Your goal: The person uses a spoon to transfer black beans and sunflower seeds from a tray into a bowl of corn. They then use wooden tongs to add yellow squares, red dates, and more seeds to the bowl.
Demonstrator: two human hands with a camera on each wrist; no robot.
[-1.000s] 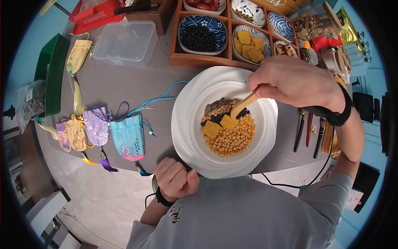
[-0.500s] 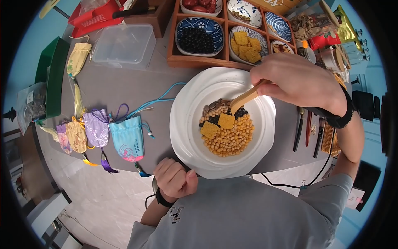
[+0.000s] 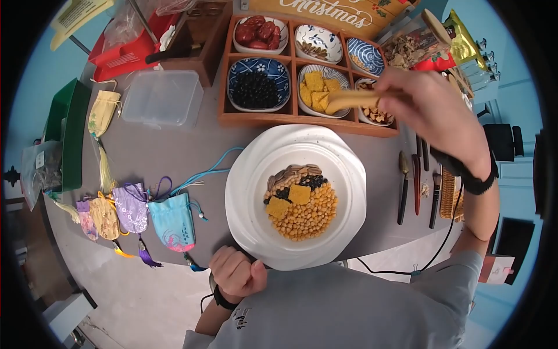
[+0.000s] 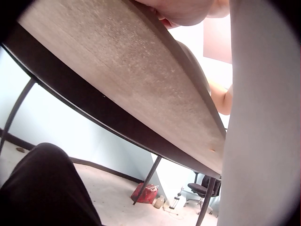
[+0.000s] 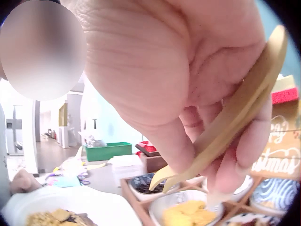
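Note:
My right hand pinches wooden tongs, their tips over a white patterned dish of yellow square pieces. In the right wrist view the tips of the tongs stand slightly apart, nothing between them. In front of me, a wide white bowl contains yellow chickpea-like grains, black beans, brown striped seeds and two yellow squares. My left hand rests at the table's front edge beside the bowl, fingers loosely curled, with nothing visible in it.
The dishes sit in a divided wooden tray, alongside black beans and red dates. Left lie several drawstring pouches, a clear plastic box and a green bin. Slim tools lie at right.
My right hand has lifted the tongs out of the bowl and carried them up over the tray. The yellow square at their tips stays in the bowl. My left hand keeps its place.

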